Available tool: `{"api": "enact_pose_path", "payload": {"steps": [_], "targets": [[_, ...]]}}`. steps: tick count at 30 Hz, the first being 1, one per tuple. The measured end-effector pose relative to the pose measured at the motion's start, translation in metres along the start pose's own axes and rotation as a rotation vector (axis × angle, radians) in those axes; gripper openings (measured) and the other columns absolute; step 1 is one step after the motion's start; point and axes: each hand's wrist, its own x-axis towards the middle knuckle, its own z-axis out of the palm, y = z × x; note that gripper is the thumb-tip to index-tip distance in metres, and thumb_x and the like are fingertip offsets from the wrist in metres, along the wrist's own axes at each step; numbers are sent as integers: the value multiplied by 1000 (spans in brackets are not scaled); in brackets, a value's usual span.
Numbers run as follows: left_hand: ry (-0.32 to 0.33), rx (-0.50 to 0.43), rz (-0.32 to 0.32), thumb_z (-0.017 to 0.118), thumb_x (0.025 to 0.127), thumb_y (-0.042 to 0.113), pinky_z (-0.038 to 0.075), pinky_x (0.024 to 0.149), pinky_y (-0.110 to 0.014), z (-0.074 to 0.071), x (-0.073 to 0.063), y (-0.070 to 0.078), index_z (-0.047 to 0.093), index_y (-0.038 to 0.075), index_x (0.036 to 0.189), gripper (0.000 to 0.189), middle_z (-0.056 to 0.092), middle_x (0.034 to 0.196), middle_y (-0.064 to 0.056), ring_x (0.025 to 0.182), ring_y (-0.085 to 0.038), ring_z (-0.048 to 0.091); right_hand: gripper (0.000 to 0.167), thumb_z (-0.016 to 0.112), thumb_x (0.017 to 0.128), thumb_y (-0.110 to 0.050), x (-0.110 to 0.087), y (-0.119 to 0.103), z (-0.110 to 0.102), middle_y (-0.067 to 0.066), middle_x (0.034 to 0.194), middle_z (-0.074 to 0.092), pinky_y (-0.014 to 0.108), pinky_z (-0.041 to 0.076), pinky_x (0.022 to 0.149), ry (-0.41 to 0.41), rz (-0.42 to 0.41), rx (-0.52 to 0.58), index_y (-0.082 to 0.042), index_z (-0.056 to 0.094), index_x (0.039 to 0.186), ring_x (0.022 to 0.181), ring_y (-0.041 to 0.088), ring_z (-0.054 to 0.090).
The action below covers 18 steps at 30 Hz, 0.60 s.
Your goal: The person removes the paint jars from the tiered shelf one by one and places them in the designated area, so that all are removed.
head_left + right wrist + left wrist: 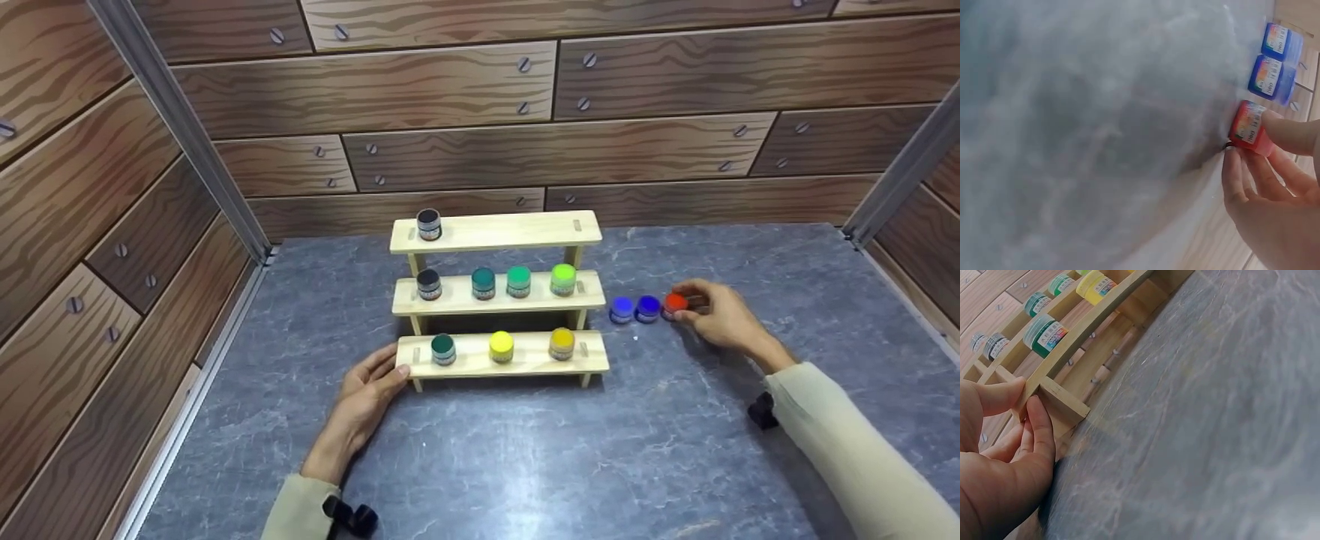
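Note:
My left hand (366,397) grips the left end of the lowest tier of a wooden three-tier rack (472,366), thumb on top and fingers below in the left wrist view. Right of the rack, my right hand (716,313) pinches a red paint jar (1248,125) between thumb and fingers, low at the tabletop. Two blue paint jars, one lighter (621,309) and one darker (648,308), stand in line just left of the red one. On the lowest tier sit a dark green jar (443,349), a yellow jar (501,346) and an orange-yellow jar (562,344).
The middle tier bears a black jar (428,285), a teal jar (483,283), a green jar (518,282) and a lime jar (563,279). Another black jar (429,224) stands at the top tier's left end. Wood-patterned walls (450,90) enclose the grey marbled table (480,465).

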Motion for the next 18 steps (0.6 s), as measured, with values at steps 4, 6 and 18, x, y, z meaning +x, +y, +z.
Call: {"api": "enact_pose_path", "payload": {"steps": [4, 6, 18], "targets": [[-6, 6, 1, 66, 102, 0, 55, 100, -23, 1, 0, 1, 40, -11, 157, 62, 44, 159, -34, 128, -23, 60, 48, 69, 100, -1, 4, -16, -11, 36, 141, 60, 51, 58, 104, 9, -10, 14, 11, 55, 144, 125, 53, 63], [-8, 5, 3, 67, 102, 1, 55, 101, -23, 1, -1, 1, 40, -11, 157, 62, 44, 159, -34, 128, -23, 60, 46, 68, 100, 0, 8, -28, -18, 35, 142, 60, 35, 61, 99, 24, -32, 26, 10, 56, 144, 125, 53, 64], [-9, 0, 6, 65, 102, -1, 55, 100, -22, 0, 0, 0, 40, -10, 157, 61, 44, 158, -34, 125, -21, 62, 46, 72, 101, -8, 45, -123, -34, 28, 141, 64, 55, 54, 108, 88, -150, 25, 3, 59, 144, 124, 44, 65]]}}
